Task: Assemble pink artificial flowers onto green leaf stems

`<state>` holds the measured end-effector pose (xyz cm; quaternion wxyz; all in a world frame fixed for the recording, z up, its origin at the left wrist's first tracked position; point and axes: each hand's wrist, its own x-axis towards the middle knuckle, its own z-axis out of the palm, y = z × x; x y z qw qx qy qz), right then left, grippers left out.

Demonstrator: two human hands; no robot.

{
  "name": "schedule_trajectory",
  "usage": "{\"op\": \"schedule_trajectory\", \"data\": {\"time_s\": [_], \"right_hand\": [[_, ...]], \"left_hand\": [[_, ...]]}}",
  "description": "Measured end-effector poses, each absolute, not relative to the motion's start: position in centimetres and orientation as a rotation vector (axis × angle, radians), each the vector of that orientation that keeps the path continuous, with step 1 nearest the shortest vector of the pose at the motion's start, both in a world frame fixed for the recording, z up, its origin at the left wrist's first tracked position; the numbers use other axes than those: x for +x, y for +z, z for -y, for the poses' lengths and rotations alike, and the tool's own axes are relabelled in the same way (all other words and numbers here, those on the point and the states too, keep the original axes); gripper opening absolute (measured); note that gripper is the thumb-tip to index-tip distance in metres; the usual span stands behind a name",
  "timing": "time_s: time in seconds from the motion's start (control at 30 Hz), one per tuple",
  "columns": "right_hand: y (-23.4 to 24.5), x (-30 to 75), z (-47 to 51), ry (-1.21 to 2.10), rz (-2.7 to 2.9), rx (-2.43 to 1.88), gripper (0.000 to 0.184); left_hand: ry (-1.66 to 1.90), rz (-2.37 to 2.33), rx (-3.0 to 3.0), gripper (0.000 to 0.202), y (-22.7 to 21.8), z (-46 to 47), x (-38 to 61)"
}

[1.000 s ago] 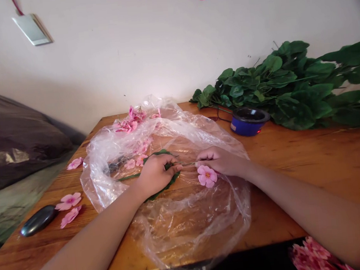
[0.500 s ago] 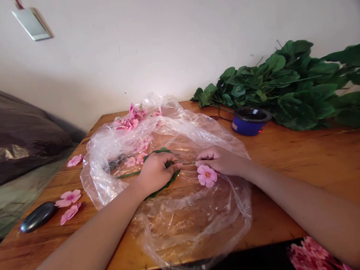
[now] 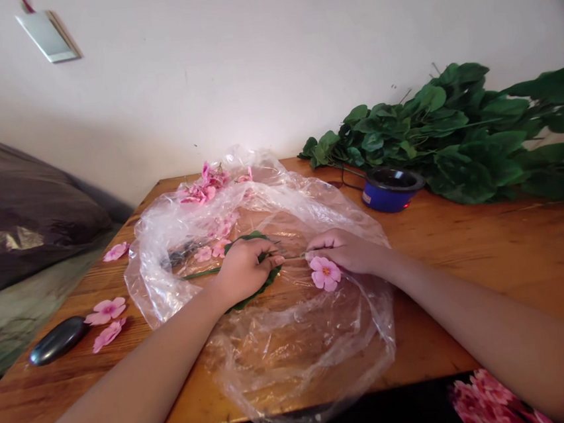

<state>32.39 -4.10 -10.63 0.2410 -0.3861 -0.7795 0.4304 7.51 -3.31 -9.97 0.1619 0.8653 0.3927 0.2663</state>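
I am closing my left grip [image 3: 241, 273] around a green stem [image 3: 201, 273] and a dark green leaf [image 3: 256, 300], which are sticking out on both sides of my curled fingers. My right grip [image 3: 346, 252] is pinching a thin stem [image 3: 294, 257] that is running across the small gap between my two hands. A pink flower [image 3: 325, 273] with five petals and a yellow centre is sitting just under my right fingertips, facing up, though I can't quite tell from this view whether its stalk is the stem I'm pinching.

Both my hands are working above a crumpled clear plastic bag [image 3: 301, 362] spread on the wooden desk [image 3: 517, 268]. Loose pink flowers [image 3: 205, 189] are lying at the bag's far edge, and two more [image 3: 105, 311] are resting on the desk to its left, near a dark oval object [image 3: 58, 341]. A blue bowl [image 3: 390, 191] is standing in front of a heap of green leaves [image 3: 454, 135], and a dark pillow [image 3: 27, 209] is lying off to the left.
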Motion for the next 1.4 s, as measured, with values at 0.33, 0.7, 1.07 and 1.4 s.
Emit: {"op": "schedule_trajectory", "data": {"time_s": [0.33,0.7,1.07,1.4], "right_hand": [[-10.7,32.5,4.1,1.202,2.123,-1.075,0.028],[-10.5,32.2,4.2,1.153,2.155,-1.09,0.03],[-10.5,31.5,4.4,1.156,2.206,-1.069,0.033],[-10.5,30.9,4.6,0.936,2.295,-1.117,0.031]], "left_hand": [[0.742,-1.16,2.448,0.013,-9.9,3.4,7.6],[0.743,-1.158,2.485,0.012,-10.0,3.3,7.6],[0.675,-1.191,2.662,0.017,-10.1,3.0,8.2],[0.623,-1.262,2.664,0.018,-10.2,3.2,8.5]]}}
